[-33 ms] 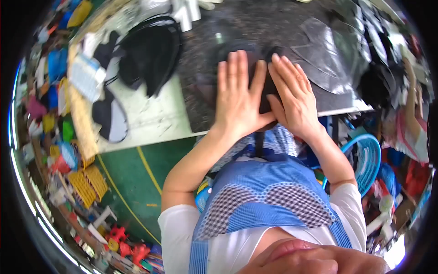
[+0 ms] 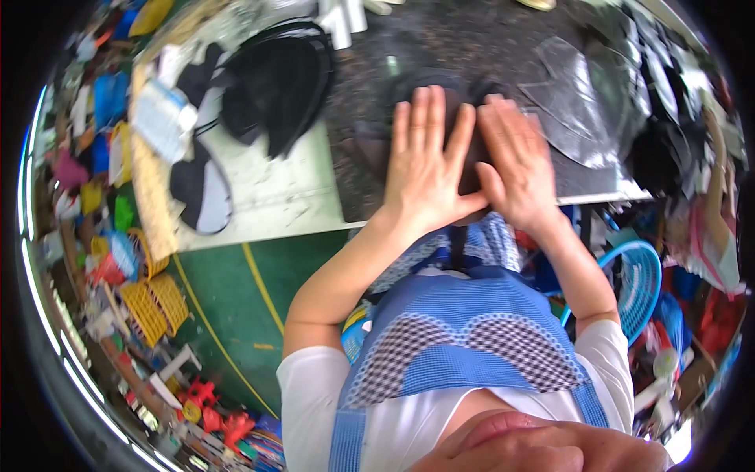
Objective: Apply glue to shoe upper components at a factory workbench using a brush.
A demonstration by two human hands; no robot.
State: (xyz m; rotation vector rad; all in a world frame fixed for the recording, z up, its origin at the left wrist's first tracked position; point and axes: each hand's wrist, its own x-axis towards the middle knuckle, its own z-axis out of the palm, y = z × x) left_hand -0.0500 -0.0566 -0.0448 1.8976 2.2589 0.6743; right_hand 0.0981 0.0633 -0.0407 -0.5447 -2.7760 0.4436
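Both my hands lie side by side over dark, flat pieces (image 2: 468, 157) on a dark work surface (image 2: 358, 177). My left hand (image 2: 429, 161) is pressed flat, its fingers spread and its thumb stretched toward the right. Also flat, with fingers together and thumb apart, my right hand (image 2: 519, 165) is slightly blurred. The thumbs come close at the near edge of the dark material. Under my palms most of the material is hidden, so I cannot tell its exact shape. Rounded dark edges show beyond my fingertips. Neither hand grips anything.
A black stack of curved pieces (image 2: 279, 86) lies on the left, beside a black-and-grey cutout (image 2: 203, 189) and a pale packet (image 2: 163, 118). Shiny clear plastic sheets (image 2: 578, 102) lie to the right. A blue basket (image 2: 637, 287) stands below the table's right side.
The whole view has shifted slightly, with the table appearing further right. My right hand has moved a little toward my left hand; my left hand stays flat in place.
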